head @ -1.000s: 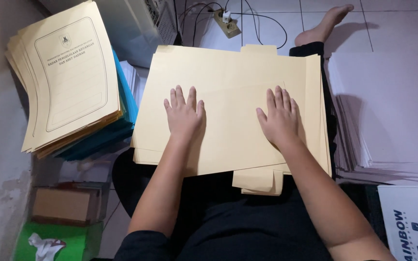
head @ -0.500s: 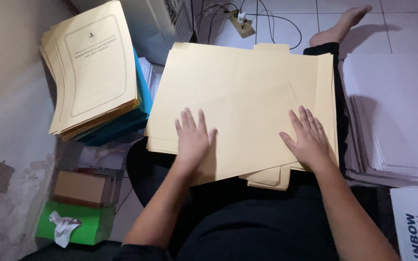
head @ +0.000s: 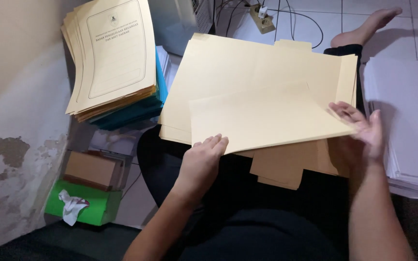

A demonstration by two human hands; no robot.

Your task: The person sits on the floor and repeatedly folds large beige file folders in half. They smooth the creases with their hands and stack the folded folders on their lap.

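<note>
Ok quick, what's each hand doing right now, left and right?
Left hand: open, fingertips on the near edge of the top manila sheet.
Right hand: closed on that sheet's right corner, lifting it off the folder stack.

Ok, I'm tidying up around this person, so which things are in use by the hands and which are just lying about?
In use:
- left hand
- right hand
- top manila sheet
- manila folder pile on the lap

Lying about:
- printed folder stack
- green tissue box
- brown box
- white paper stack
- power strip
</note>
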